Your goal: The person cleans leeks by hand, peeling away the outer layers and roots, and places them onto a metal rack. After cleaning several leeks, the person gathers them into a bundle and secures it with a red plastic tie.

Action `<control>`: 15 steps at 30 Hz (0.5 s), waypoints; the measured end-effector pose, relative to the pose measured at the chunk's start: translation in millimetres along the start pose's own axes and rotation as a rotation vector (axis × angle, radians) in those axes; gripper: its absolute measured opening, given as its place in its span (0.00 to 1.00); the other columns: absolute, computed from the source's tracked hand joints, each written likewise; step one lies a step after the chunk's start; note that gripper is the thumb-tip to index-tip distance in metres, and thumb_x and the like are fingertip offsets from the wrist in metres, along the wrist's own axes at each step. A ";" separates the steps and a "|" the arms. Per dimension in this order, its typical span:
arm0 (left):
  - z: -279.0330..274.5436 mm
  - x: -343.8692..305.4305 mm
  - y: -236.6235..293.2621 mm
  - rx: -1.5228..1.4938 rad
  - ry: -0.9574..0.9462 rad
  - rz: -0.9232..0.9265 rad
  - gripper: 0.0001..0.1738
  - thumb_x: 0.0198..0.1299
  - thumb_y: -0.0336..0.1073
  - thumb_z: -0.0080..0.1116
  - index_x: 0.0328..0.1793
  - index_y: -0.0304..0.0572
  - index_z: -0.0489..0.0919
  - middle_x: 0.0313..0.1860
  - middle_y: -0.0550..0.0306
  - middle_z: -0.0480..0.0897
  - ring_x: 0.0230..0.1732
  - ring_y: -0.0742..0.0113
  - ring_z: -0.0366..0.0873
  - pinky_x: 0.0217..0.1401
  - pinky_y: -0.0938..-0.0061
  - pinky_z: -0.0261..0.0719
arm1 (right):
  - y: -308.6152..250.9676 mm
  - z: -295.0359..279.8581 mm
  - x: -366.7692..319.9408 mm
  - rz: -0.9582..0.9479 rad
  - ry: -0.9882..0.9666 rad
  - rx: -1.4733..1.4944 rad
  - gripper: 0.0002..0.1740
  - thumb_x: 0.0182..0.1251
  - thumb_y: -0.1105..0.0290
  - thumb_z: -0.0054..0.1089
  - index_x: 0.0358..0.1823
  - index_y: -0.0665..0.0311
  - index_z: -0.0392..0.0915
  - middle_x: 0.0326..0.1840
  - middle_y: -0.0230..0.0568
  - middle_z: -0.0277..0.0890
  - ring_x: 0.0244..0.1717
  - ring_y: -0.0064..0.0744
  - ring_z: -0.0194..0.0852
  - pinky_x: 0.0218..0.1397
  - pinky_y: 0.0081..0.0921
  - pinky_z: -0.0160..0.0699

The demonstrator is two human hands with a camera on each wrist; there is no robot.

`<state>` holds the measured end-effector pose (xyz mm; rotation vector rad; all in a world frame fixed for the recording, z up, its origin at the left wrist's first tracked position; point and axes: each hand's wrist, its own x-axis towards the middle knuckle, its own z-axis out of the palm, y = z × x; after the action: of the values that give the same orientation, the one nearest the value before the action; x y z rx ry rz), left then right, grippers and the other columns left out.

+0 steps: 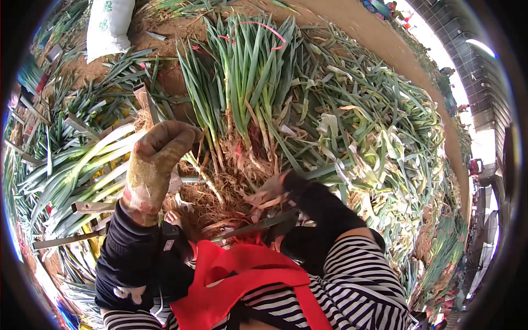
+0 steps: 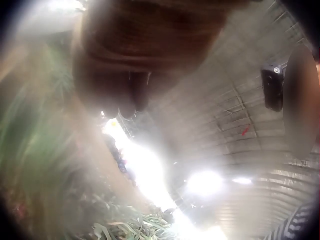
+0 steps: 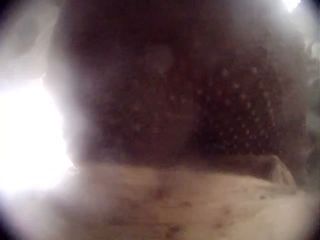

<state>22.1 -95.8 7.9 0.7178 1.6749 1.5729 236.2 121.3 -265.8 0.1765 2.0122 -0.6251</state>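
Note:
My left hand, in a soiled work glove, is raised left of a standing bunch of green onions. Its fingers curl toward the thumb, and nothing shows between them. In the left wrist view the fingers are dark against the roof. My right hand is blurred, low by the roots of the bunch, among dry husks. I cannot tell whether it grips any of them. The right wrist view is mostly filled by a dark dotted surface. A single green onion slants beside the bunch.
More green onions lie across a metal frame at left. Stripped leaves heap up on the right. A white sack stands at the back left. Over my lap lies a red cloth.

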 end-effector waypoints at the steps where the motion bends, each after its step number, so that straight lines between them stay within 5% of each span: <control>1: -0.4 -0.4 -2.2 -0.017 -0.027 0.026 0.13 0.64 0.35 0.55 0.49 0.34 0.78 0.43 0.57 0.83 0.48 0.70 0.78 0.56 0.76 0.73 | 3.6 -25.3 -52.9 0.076 0.031 0.147 0.26 0.62 0.47 0.55 0.48 0.61 0.82 0.35 0.52 0.81 0.34 0.47 0.78 0.39 0.43 0.74; 2: -1.4 -0.8 -3.8 -0.034 -0.053 0.054 0.12 0.64 0.34 0.56 0.49 0.34 0.78 0.44 0.57 0.82 0.48 0.73 0.77 0.54 0.78 0.73 | 38.9 -29.5 -60.6 0.219 0.189 0.409 0.27 0.62 0.45 0.55 0.53 0.58 0.79 0.37 0.51 0.80 0.36 0.44 0.78 0.42 0.40 0.74; 3: -3.7 -1.0 -5.3 -0.003 -0.069 0.050 0.11 0.64 0.33 0.56 0.49 0.34 0.77 0.44 0.56 0.82 0.49 0.72 0.78 0.55 0.78 0.73 | 58.5 -55.1 -104.2 0.142 0.231 0.105 0.36 0.57 0.40 0.57 0.60 0.57 0.72 0.43 0.53 0.79 0.43 0.46 0.78 0.48 0.37 0.75; 5: -4.7 -3.0 -5.7 -0.029 -0.064 0.059 0.11 0.64 0.32 0.56 0.49 0.34 0.77 0.45 0.55 0.82 0.49 0.71 0.78 0.56 0.77 0.73 | 137.0 -70.5 -183.7 0.156 0.674 -0.343 0.47 0.46 0.38 0.65 0.66 0.56 0.65 0.56 0.49 0.73 0.54 0.53 0.74 0.57 0.38 0.74; 7: -4.9 -5.9 0.3 -0.059 -0.002 0.048 0.12 0.62 0.30 0.57 0.50 0.32 0.77 0.45 0.54 0.83 0.50 0.69 0.79 0.58 0.77 0.74 | 145.3 -97.4 -273.5 0.968 0.997 -0.097 0.41 0.56 0.42 0.58 0.65 0.60 0.65 0.59 0.51 0.72 0.56 0.52 0.74 0.58 0.42 0.73; 8: -7.6 -6.5 -2.9 -0.037 0.025 0.147 0.12 0.66 0.38 0.53 0.46 0.36 0.79 0.42 0.58 0.83 0.46 0.71 0.78 0.56 0.74 0.73 | 147.0 -111.2 -319.2 1.305 1.142 0.089 0.38 0.61 0.44 0.54 0.65 0.62 0.65 0.60 0.53 0.72 0.56 0.51 0.74 0.58 0.44 0.73; 9: -11.3 -7.0 1.5 0.001 0.045 0.155 0.12 0.66 0.38 0.53 0.46 0.36 0.79 0.42 0.58 0.83 0.46 0.70 0.79 0.56 0.73 0.73 | 153.3 -118.5 -352.6 1.386 1.142 -0.079 0.39 0.59 0.45 0.58 0.66 0.63 0.63 0.57 0.56 0.72 0.56 0.55 0.74 0.56 0.47 0.74; 10: -14.8 -6.9 7.7 0.041 0.067 0.165 0.13 0.66 0.38 0.53 0.46 0.36 0.80 0.42 0.57 0.83 0.46 0.70 0.79 0.56 0.73 0.73 | 152.2 -117.1 -366.5 1.469 1.438 -0.332 0.39 0.58 0.44 0.60 0.64 0.63 0.65 0.56 0.57 0.73 0.56 0.55 0.74 0.55 0.48 0.74; 13: -21.8 -4.1 6.9 -0.006 0.120 0.157 0.13 0.66 0.37 0.53 0.46 0.35 0.80 0.42 0.56 0.83 0.46 0.68 0.80 0.57 0.73 0.74 | 102.5 -140.6 -374.9 1.519 1.341 -0.179 0.36 0.56 0.45 0.62 0.60 0.62 0.70 0.55 0.56 0.74 0.56 0.53 0.74 0.57 0.44 0.72; 15: -22.8 -3.2 3.7 -0.044 0.139 0.176 0.13 0.66 0.36 0.51 0.46 0.34 0.80 0.42 0.56 0.82 0.47 0.68 0.80 0.57 0.73 0.75 | 120.4 -140.2 -342.1 1.191 1.647 -0.236 0.31 0.56 0.47 0.61 0.56 0.60 0.74 0.52 0.52 0.77 0.54 0.51 0.75 0.56 0.41 0.71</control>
<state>5.4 -111.5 11.9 0.7656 1.7091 1.8136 345.6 339.7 36.8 2.0582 2.6987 0.8598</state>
